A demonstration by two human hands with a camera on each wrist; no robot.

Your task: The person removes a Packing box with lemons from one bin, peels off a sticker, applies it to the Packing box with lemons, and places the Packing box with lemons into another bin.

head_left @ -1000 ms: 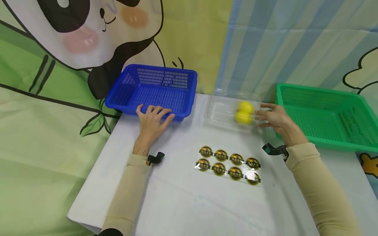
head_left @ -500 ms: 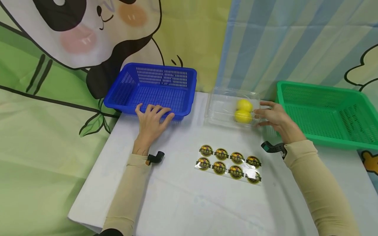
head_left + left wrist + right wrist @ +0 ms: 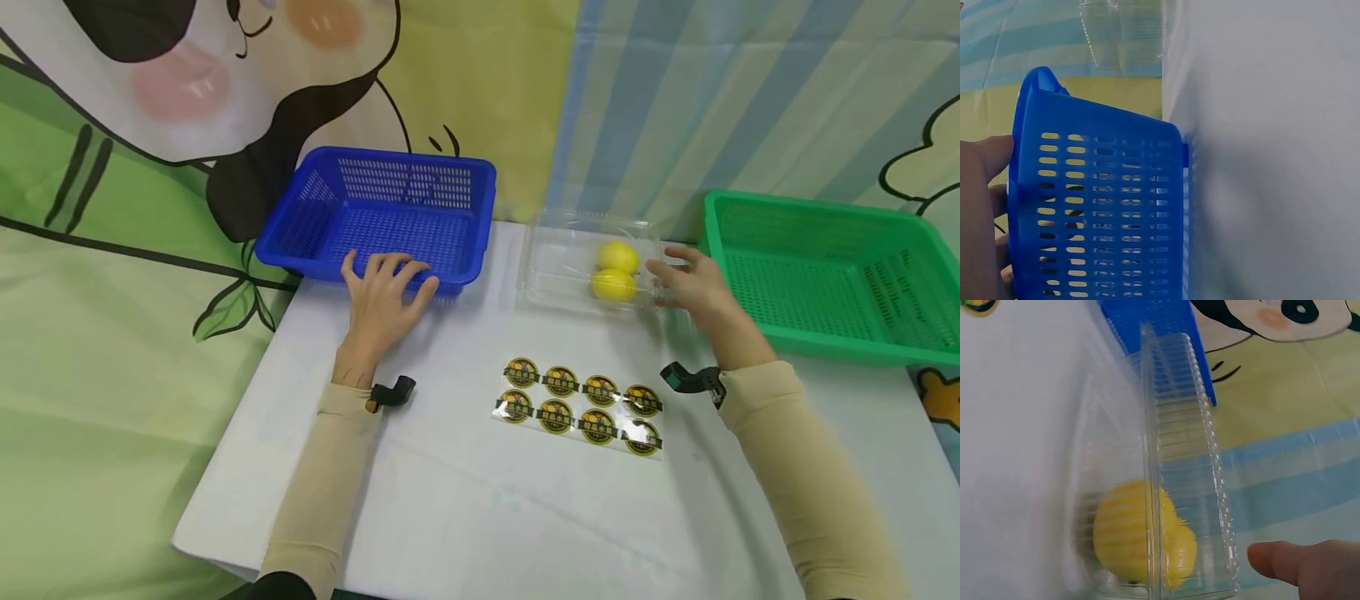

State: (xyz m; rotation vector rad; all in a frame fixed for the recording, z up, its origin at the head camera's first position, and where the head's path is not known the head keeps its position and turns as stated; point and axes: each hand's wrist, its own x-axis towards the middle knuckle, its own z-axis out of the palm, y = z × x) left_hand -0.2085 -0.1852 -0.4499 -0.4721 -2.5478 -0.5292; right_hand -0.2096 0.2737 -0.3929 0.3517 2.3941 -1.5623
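On the sticker sheet (image 3: 577,407), on the near side of the clear box (image 3: 558,262), round stickers (image 3: 597,426) bear the Chinese characters 精品水果 across a dark band; they read best in the row farther from the box; glare hides part of that row's right-end sticker (image 3: 647,442); the cut-off sticker (image 3: 979,305) in the right wrist view cannot be read.

Narrow passage between blue basket (image 3: 405,233) and container (image 3: 562,262)
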